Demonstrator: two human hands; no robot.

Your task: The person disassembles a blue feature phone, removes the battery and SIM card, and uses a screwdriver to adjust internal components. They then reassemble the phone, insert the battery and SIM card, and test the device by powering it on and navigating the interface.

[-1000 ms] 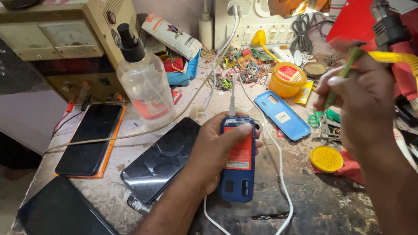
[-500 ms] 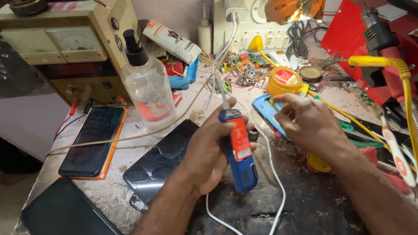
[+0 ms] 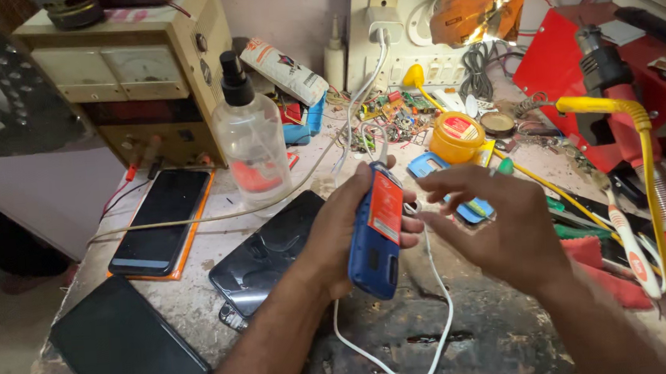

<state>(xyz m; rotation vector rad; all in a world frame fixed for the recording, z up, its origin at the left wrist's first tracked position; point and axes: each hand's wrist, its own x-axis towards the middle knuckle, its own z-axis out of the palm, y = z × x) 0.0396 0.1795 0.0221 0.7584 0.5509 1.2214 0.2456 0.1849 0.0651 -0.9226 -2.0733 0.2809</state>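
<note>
Fingers of the left hand (image 3: 344,236) are wrapped around a small blue phone (image 3: 374,234), which is gripped upright over the middle of the table (image 3: 496,331), its orange battery (image 3: 386,197) turned toward three o'clock. At three o'clock from the phone the right hand (image 3: 497,227) is held loosely spread, nothing gripped in it, with its fingertips just beside the phone's edge. A white cable (image 3: 439,311) is seen running down from the phone, looping across the table toward six o'clock. Beneath the left wrist, at nine o'clock from the phone, a dark smartphone with a cracked back (image 3: 264,253) is laid flat. Farther toward nine o'clock another smartphone in an orange case (image 3: 162,220) is placed, and at seven o'clock a black tablet (image 3: 123,350) is laid near the table edge. At eleven o'clock a clear spray bottle (image 3: 252,142) is stood upright. At one o'clock a round yellow tin (image 3: 457,137) is set among loose parts, and a yellow hose (image 3: 643,160) is draped at three o'clock.
</note>
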